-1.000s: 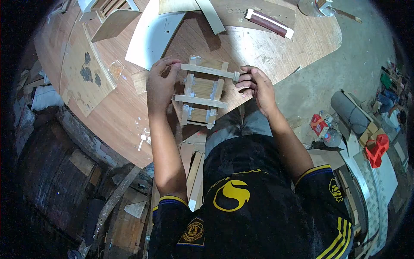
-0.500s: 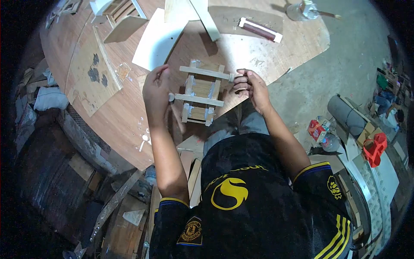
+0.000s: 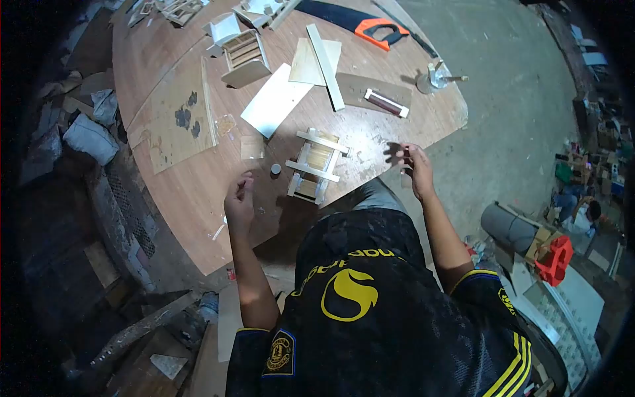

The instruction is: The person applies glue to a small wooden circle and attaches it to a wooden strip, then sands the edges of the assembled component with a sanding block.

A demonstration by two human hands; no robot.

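Note:
A small wooden frame [image 3: 316,165], ladder-like, with two crosspieces over a slatted middle and whitish smears along its sides, rests near the table's front edge. Just left of it stands a small white round cap [image 3: 276,169]. My left hand [image 3: 239,202] is at the left, apart from the frame, with fingers loosely bent and nothing visible in them. Off to the right of the frame, by the table edge, my right hand [image 3: 419,175] is raised with spread, slightly curled fingers. It holds nothing, and neither hand touches the frame.
Beyond the frame lie a white board [image 3: 274,100], a wood strip [image 3: 325,69] and a dark red bar with white ends [image 3: 387,103]. A handsaw [image 3: 378,32], a jar with brushes [image 3: 432,81], a small slatted wooden piece [image 3: 245,54] and stained plywood [image 3: 169,129] are farther out.
Both hands have drawn away from the wooden frame, the left lower, the right outward. My view has shifted, bringing the saw and more of the table into sight.

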